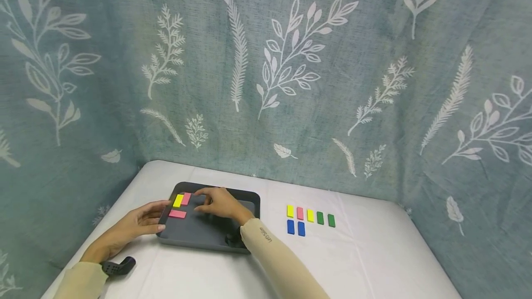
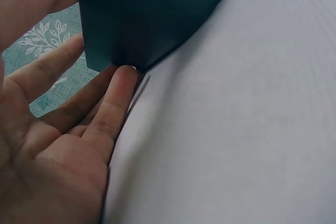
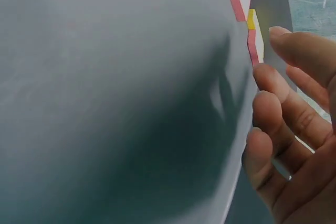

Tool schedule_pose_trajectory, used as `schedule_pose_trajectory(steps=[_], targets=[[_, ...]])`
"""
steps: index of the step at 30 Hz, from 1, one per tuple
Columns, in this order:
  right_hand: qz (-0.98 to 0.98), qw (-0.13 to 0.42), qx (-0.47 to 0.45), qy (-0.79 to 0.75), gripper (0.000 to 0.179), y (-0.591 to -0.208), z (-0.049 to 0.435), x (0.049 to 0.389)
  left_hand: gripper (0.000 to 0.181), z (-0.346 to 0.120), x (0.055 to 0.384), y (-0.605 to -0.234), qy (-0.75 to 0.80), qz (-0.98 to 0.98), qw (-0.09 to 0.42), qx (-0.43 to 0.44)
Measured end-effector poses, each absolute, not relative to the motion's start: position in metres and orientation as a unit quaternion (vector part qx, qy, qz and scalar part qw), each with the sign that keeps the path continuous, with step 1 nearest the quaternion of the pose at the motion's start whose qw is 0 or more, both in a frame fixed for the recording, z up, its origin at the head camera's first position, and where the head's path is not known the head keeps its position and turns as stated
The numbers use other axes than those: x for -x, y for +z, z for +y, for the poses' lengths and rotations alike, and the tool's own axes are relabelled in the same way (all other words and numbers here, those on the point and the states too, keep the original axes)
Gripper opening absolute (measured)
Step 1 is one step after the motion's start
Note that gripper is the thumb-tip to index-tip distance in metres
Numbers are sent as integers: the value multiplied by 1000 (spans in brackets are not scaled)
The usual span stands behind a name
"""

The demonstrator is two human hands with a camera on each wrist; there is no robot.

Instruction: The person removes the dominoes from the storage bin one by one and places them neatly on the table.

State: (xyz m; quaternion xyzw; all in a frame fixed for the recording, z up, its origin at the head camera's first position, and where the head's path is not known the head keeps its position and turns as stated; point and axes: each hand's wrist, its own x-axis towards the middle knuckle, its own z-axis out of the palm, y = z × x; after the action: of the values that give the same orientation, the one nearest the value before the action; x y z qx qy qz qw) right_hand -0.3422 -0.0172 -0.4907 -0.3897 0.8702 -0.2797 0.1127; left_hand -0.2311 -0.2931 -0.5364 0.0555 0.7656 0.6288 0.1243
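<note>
A dark grey tray (image 1: 195, 232) lies on the white-covered table. In its left part are three small flat blocks: a yellow block (image 1: 178, 200), a pink block (image 1: 185, 198) beside it, and another pink block (image 1: 177, 214) lying crosswise nearer the front. My left hand (image 1: 135, 223) touches the tray's left side with thumb and fingers spread; the left wrist view shows its fingertips at the tray's outer wall (image 2: 152, 19). Over the tray, just right of the blocks, my right hand (image 1: 218, 202) has thumb and fingers apart, holding nothing. The right wrist view puts its fingertips close to a pink block (image 3: 254, 45).
Right of the tray, a row holds a yellow block (image 1: 290, 211), a pink block (image 1: 300, 213), another yellow block (image 1: 310, 216) and two green blocks (image 1: 325, 219). Two blue blocks (image 1: 290, 227) lie in front. A leaf-patterned curtain (image 1: 249, 128) hangs behind the table (image 1: 374, 262).
</note>
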Motion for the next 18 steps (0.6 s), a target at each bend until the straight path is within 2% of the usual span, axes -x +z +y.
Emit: schedule_pose_trajectory(steps=[18], targets=[[899, 96, 333, -270, 44, -509, -47, 356, 79, -295, 233, -540, 642, 756, 120, -53]])
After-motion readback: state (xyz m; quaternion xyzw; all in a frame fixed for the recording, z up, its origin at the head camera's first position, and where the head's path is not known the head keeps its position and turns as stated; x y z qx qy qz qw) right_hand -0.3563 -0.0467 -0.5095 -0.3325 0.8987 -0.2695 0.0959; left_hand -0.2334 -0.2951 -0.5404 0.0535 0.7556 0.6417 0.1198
